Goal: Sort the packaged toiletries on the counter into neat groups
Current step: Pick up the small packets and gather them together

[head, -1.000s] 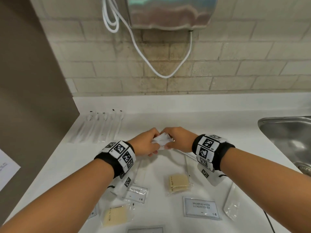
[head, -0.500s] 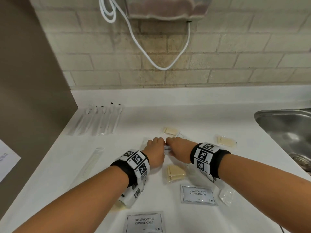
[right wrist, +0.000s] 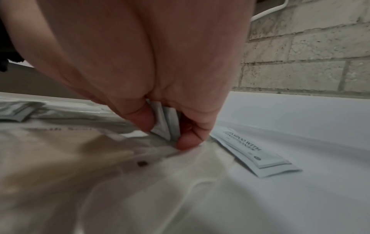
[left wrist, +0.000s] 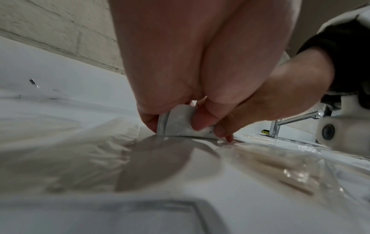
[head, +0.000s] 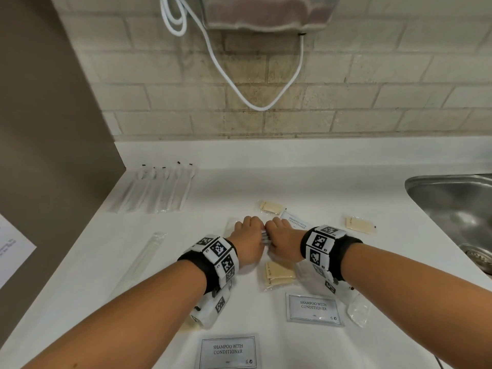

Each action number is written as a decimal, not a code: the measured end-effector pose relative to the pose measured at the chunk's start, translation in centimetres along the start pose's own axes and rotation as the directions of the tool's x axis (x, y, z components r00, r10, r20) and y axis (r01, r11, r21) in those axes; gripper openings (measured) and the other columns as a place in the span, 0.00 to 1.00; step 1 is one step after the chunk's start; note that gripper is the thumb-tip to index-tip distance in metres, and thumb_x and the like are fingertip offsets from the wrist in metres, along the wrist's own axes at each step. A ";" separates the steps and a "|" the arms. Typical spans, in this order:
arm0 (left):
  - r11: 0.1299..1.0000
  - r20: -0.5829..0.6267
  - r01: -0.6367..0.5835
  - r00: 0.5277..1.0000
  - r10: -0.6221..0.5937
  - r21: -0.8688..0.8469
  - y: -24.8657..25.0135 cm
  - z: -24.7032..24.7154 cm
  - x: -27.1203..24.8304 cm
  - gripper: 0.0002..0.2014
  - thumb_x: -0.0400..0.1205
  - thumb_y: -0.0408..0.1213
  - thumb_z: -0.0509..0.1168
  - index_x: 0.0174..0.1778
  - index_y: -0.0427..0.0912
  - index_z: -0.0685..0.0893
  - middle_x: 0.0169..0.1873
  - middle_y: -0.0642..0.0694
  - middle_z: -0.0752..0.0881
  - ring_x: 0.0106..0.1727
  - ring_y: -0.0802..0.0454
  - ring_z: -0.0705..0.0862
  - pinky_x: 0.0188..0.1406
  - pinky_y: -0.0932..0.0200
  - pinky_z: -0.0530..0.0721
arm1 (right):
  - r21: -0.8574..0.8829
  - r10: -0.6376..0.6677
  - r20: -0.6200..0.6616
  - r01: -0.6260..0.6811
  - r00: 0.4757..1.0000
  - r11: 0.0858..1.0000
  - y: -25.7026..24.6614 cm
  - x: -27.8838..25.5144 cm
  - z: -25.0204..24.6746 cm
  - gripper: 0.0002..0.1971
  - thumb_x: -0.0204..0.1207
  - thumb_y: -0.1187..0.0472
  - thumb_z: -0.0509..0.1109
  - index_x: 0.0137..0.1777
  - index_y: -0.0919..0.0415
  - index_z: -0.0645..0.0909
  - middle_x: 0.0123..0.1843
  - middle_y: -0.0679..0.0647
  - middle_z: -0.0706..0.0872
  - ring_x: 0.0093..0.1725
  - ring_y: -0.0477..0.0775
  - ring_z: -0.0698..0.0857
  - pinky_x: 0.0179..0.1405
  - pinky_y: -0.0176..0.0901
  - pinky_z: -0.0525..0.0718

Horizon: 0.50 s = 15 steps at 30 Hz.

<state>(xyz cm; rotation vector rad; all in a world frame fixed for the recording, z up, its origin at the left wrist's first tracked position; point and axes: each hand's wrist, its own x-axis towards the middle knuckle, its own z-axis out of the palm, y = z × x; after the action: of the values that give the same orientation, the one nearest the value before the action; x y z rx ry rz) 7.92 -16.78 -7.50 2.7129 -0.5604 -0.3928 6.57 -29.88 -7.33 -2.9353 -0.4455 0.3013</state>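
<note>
Both hands meet at the middle of the white counter (head: 346, 187). Between them stands a thin stack of grey-white sachets (head: 264, 237), on edge against the counter. My left hand (head: 249, 230) pinches one end of the stack (left wrist: 178, 123) between thumb and fingers. My right hand (head: 279, 233) pinches the other end (right wrist: 167, 123). More "shampoo with conditioner" sachets lie flat: one just beyond the right hand (head: 295, 223), one near the right wrist (head: 314, 306), one at the front edge (head: 229, 351). Cream soap packets lie at the back (head: 271, 207), to the right (head: 359, 224) and under the right wrist (head: 279, 274).
Several wrapped toothbrushes (head: 159, 193) lie in a row at the back left. A wrapped comb (head: 143, 259) lies left of my arm. A clear packet (head: 359, 310) sits by the right forearm. The steel sink (head: 458, 209) is at the right, a hand dryer (head: 266, 12) with a white cable on the brick wall.
Both hands have come down and toward me with the sachets, from above the counter to its surface. The sachets now stand as a stack on edge between the hands.
</note>
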 end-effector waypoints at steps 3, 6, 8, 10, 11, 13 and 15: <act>1.000 0.026 0.001 1.000 -0.001 -0.003 -0.5 -0.4 0.3 0.18 0.81 0.27 0.54 0.67 0.36 0.68 0.65 0.37 0.68 0.65 0.39 0.70 0.62 0.53 0.70 | 0.061 -0.032 0.090 0.027 0.995 0.998 0.7 0.8 -1.2 0.10 0.82 0.64 0.57 0.60 0.66 0.73 0.58 0.60 0.74 0.49 0.53 0.71 0.59 0.51 0.78; 0.994 0.010 0.003 1.000 -0.002 -0.107 -1.2 -1.9 0.6 0.15 0.81 0.28 0.56 0.64 0.39 0.71 0.62 0.39 0.71 0.62 0.41 0.74 0.58 0.54 0.74 | 0.127 -0.059 0.201 0.033 0.978 0.991 1.1 1.8 -3.4 0.06 0.83 0.61 0.60 0.50 0.63 0.76 0.50 0.60 0.81 0.46 0.55 0.78 0.51 0.48 0.78; 0.979 -0.030 -0.001 1.000 -0.006 -0.204 -1.9 -3.3 0.9 0.14 0.81 0.30 0.59 0.63 0.40 0.72 0.60 0.40 0.73 0.55 0.46 0.77 0.51 0.57 0.75 | 0.177 -0.046 0.186 0.012 0.981 0.984 1.3 2.6 -4.8 0.09 0.81 0.59 0.64 0.55 0.64 0.78 0.51 0.57 0.81 0.48 0.54 0.78 0.51 0.47 0.76; 0.951 -0.091 0.013 0.995 -0.043 -0.309 -2.8 -5.0 1.4 0.17 0.81 0.33 0.64 0.65 0.40 0.71 0.59 0.43 0.75 0.51 0.51 0.75 0.48 0.61 0.72 | 0.284 -0.006 0.142 -0.035 0.990 0.958 1.6 3.8 -5.9 0.13 0.79 0.59 0.68 0.60 0.64 0.78 0.51 0.53 0.79 0.49 0.53 0.77 0.48 0.44 0.74; 0.929 -0.127 0.023 0.989 -0.075 -0.370 -3.3 -5.8 1.7 0.19 0.80 0.34 0.66 0.65 0.39 0.71 0.57 0.44 0.75 0.50 0.51 0.75 0.47 0.62 0.72 | 0.366 0.005 0.138 -0.056 0.990 0.929 1.8 4.6 -6.4 0.11 0.77 0.60 0.70 0.58 0.62 0.79 0.49 0.54 0.80 0.48 0.53 0.78 0.47 0.45 0.76; 0.871 -0.196 0.046 0.967 -0.161 -0.489 -4.4 -7.3 2.6 0.22 0.77 0.35 0.71 0.64 0.37 0.72 0.52 0.46 0.76 0.48 0.51 0.76 0.45 0.61 0.74 | 0.555 0.019 0.147 -0.098 0.989 0.826 1.8 6.3 -7.3 0.02 0.74 0.65 0.72 0.45 0.60 0.81 0.44 0.61 0.84 0.42 0.57 0.81 0.46 0.49 0.81; 0.801 -0.246 0.061 0.935 -0.254 -0.595 -5.4 -8.6 3.9 0.22 0.74 0.34 0.74 0.60 0.39 0.73 0.48 0.48 0.77 0.46 0.52 0.78 0.40 0.62 0.77 | 0.676 0.059 0.141 -0.139 0.988 0.724 1.5 8.0 -8.4 0.03 0.73 0.68 0.72 0.41 0.61 0.81 0.44 0.65 0.87 0.43 0.58 0.84 0.54 0.51 0.86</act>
<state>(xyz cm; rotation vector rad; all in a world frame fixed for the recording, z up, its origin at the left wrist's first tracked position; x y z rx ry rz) 15.97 -11.38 -2.59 2.1575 -0.0860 -0.1270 16.34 -29.82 -0.92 -2.2116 -0.1327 0.5165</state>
